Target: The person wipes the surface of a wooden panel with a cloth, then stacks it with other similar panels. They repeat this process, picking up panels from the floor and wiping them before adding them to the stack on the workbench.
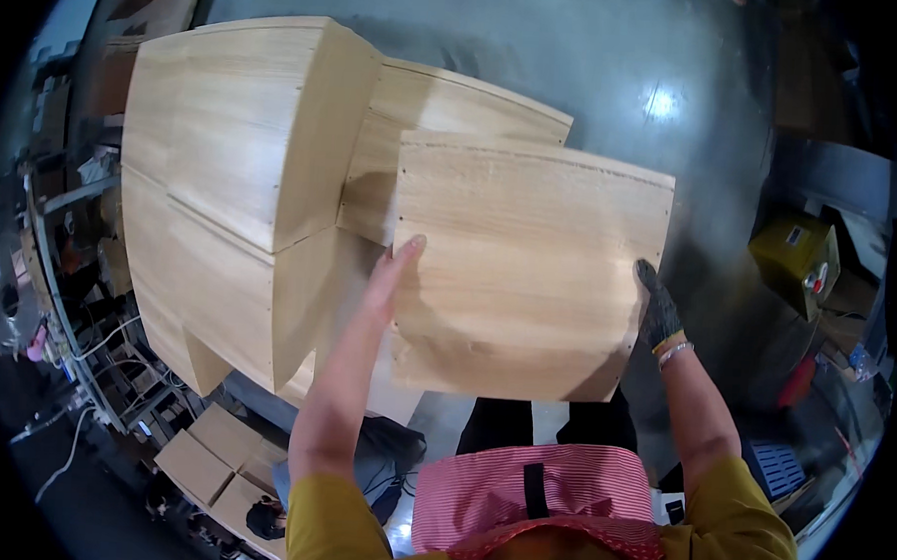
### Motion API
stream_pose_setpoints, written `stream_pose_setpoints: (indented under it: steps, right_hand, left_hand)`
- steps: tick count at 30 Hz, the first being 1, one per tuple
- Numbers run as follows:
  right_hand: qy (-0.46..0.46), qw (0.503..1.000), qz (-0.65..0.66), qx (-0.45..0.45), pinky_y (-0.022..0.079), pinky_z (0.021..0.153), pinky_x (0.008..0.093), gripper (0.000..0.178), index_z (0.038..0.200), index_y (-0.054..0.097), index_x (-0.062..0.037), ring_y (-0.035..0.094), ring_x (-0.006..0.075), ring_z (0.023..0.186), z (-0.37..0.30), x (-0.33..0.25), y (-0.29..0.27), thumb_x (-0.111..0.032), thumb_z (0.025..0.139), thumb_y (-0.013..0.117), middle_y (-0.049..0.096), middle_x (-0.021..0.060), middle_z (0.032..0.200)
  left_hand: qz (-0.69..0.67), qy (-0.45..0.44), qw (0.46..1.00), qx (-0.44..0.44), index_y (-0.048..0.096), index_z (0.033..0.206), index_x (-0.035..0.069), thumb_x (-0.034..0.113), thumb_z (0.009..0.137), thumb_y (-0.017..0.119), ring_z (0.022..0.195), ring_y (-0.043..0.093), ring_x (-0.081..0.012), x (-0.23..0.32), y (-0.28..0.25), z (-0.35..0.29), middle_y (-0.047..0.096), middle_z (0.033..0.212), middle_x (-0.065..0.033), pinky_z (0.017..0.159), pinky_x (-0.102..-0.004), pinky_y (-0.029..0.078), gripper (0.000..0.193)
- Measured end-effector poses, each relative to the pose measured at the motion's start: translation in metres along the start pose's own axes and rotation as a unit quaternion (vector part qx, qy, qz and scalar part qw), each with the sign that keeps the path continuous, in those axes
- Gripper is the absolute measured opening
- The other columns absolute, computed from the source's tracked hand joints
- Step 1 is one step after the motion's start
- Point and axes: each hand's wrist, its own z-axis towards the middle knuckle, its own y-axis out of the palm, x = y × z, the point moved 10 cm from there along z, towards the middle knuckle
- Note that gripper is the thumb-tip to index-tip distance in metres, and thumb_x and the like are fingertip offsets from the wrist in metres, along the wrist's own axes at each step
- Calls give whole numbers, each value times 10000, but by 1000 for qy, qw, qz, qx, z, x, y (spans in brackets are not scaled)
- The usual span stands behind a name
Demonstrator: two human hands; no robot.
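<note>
Pale wooden piece [529, 274], one, near-rectangular, held in front of the striped apron [590, 481]; depth hidden; left hand [395, 275], bare, holds its left edge, thumb on the face; right hand [659, 307], gloved, holds the right edge; similar wooden boxes [214, 140] stand to the left, contact unclear; good handling probably needs even pressure, level carriage, corners clear of those boxes.

From here the wooden piece [529, 274] looks pale straw, streaked with browner grain, and the wooden boxes [216, 110] share that tone. The glove [659, 307] is charcoal with a yellow edge. I see mustard sleeves [733, 533], a red-and-white pinstriped apron [595, 487] with a black tab [535, 489], black trousers [497, 424] and a blue-grey floor [599, 46].
</note>
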Motion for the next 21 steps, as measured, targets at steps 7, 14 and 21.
stream_pose_setpoints:
  steps: [7, 14, 21]
  right_hand:
    - [0, 995, 98, -29, 413, 978, 334, 493, 1294, 460, -35, 508, 184, 1135, 115, 39, -20, -304, 902, 591, 523, 82, 1267]
    - [-54, 994, 95, 25, 432, 937, 304, 453, 1270, 486, -20, 529, 161, 1084, 142, 51, -8, -288, 915, 575, 553, 85, 1213]
    - [-98, 990, 66, 77, 469, 854, 302, 412, 1180, 546, -21, 569, 172, 954, 133, 43, -1, -237, 850, 666, 610, 80, 1064]
  left_hand:
    - [107, 40, 993, 1, 387, 1370, 21, 501, 754, 707, 1268, 398, -231, 41, 8, 104, 463, 1353, -115, 1050, -364, 305, 844]
    - [150, 66, 986, -35, 412, 1361, 24, 526, 787, 661, 1289, 358, -261, 77, 13, 146, 393, 1406, -128, 1070, -363, 282, 802]
    - [339, 300, 882, 130, 348, 1371, -26, 352, 866, 629, 1340, 287, -276, 115, -31, 74, 272, 1455, -188, 1084, -380, 262, 691]
